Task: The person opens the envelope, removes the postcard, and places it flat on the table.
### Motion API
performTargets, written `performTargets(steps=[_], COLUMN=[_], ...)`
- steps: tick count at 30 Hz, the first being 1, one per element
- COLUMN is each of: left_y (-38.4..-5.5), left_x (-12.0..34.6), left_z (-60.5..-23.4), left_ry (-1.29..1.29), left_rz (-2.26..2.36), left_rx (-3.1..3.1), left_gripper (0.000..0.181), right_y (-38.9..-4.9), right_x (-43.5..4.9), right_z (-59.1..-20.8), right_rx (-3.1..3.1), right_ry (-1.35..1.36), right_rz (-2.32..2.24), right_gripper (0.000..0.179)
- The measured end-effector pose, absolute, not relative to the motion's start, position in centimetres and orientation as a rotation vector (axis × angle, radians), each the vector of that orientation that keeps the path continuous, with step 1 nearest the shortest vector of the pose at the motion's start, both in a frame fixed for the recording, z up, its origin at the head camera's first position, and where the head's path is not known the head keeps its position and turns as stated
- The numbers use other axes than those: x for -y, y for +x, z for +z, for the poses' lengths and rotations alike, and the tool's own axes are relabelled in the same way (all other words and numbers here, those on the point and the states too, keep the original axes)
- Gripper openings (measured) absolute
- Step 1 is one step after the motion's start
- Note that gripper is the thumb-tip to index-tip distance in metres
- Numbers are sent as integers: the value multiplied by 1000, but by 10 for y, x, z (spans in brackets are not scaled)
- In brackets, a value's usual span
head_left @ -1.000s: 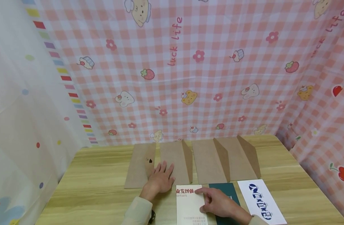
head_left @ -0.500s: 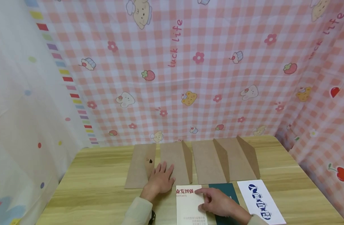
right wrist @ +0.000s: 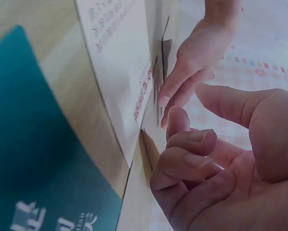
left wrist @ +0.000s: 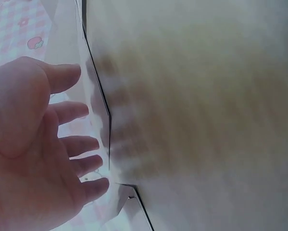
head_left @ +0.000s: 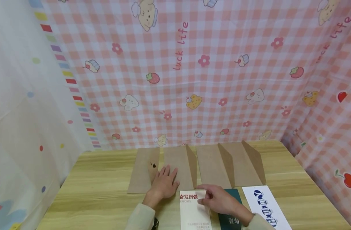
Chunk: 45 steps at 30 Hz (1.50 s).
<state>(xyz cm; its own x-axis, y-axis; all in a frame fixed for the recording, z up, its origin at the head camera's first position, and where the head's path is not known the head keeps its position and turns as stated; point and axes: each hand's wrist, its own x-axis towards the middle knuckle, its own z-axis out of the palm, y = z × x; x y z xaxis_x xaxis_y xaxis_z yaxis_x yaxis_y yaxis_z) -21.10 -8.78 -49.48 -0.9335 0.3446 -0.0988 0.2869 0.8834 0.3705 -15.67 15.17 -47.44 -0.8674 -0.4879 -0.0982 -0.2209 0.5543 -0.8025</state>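
Observation:
My left hand [head_left: 164, 185] lies flat with fingers spread on the lower left part of a brown kraft envelope [head_left: 176, 156], second from the left in a row. In the left wrist view its fingers [left wrist: 81, 144] are straight. My right hand [head_left: 220, 201] hovers over the upper right corner of a cream card [head_left: 192, 212] printed with red characters. Its index finger reaches past the card's top edge, and the thumb is over the card. The right wrist view shows thumb and index apart with nothing between them, the other fingers loosely curled.
A dark green card [head_left: 234, 195] lies partly under the right hand, beside a white card [head_left: 264, 204] with blue lettering. More kraft envelopes, leftmost [head_left: 139, 169], third [head_left: 214, 166] and rightmost [head_left: 242, 163], lie along the wooden table [head_left: 86, 191]. Checked cloth [head_left: 175, 86] hangs behind.
My right hand has shifted slightly up and its index fingertip has left the red print for the card's top edge. The left hand keeps its place.

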Motion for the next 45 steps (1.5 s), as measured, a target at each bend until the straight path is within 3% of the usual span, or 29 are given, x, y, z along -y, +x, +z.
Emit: performTargets(steps=[29,45], left_y=[-212,-202], left_x=[137,176], left_z=[-481,-476], left_ry=[671,449], left_rz=[756,912], left_rx=[-3238,-3213], left_gripper=[54,58], right_y=[-188,-200], right_x=[-115,-97], right_z=[-460,-462], right_rx=[-2484,-2472], right_ry=[-624,-549], right_rz=[-1321,-1363], right_gripper=[48,46])
